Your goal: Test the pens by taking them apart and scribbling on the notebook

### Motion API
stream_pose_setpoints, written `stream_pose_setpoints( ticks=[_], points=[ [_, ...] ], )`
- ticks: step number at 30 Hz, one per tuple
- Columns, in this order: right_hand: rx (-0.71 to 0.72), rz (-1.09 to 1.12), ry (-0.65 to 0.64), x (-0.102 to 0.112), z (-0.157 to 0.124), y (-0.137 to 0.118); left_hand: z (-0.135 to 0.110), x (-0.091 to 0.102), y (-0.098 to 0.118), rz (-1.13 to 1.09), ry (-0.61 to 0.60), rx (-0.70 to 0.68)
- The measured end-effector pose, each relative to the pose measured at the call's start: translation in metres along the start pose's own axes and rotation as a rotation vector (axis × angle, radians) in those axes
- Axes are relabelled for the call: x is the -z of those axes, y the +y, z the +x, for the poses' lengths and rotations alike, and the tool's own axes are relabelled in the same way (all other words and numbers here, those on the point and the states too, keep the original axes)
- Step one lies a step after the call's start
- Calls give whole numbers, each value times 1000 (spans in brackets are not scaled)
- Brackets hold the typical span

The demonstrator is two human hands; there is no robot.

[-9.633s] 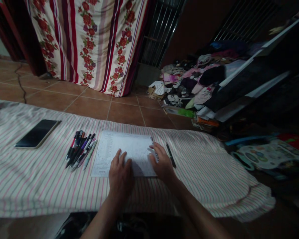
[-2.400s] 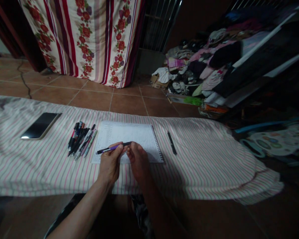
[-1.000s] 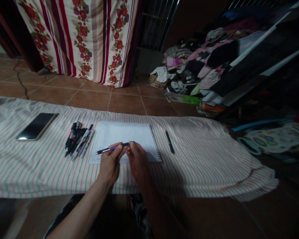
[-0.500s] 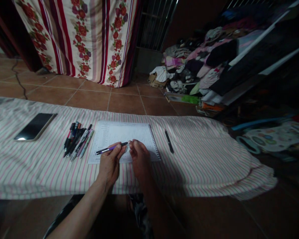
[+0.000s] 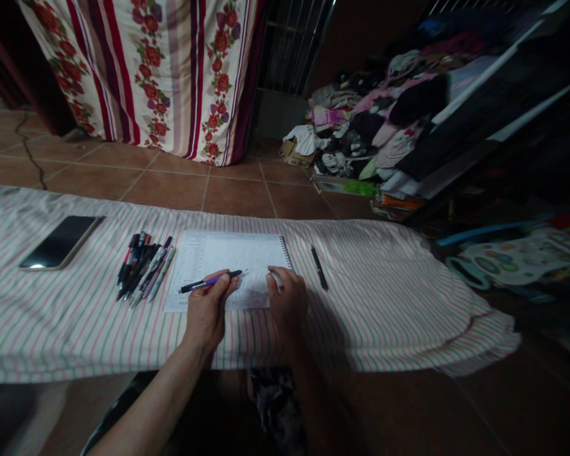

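My left hand pinches a purple and black pen above the spiral notebook; its slim tip points right. To its right, my right hand is closed with curled fingers over the notebook's lower right part, apart from the pen. Something small may sit at its fingertips, too small to make out. Beyond that hand, a black pen lies alone on the striped cloth. Several pens lie in a bunch left of the notebook.
A phone lies face up at the left of the striped cloth. Past the tiled floor hangs a flowered curtain. A heap of clothes lies at the back right, with a light-coloured plastic item nearer.
My right hand has moved right, away from the pen's tip, which now shows uncovered. My left hand keeps the purple pen nearly in place. The view has shifted slightly.
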State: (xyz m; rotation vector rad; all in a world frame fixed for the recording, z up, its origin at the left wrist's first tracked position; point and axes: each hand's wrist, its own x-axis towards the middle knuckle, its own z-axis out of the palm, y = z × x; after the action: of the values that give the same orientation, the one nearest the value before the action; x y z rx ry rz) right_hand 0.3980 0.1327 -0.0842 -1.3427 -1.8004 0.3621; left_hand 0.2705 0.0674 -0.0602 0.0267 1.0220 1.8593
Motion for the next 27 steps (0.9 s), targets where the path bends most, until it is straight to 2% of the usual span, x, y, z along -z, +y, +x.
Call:
stream_pose_setpoints(
  ticks=[3,7,12,18,27],
  points=[
    [126,-214,38,1,0,11,0,-1,1,0,8,3],
    [136,-320,59,-1,-3,14,-1,-3,2,-4,23,15],
    [172,-330,21,-5,-6,12,0,-3,1,4,25,18],
    [227,-290,10,-13,-4,27,1,-2,1,18,10,18],
    [203,-239,-21,-15,-2,31,1,0,0,25,2,28]
  ],
)
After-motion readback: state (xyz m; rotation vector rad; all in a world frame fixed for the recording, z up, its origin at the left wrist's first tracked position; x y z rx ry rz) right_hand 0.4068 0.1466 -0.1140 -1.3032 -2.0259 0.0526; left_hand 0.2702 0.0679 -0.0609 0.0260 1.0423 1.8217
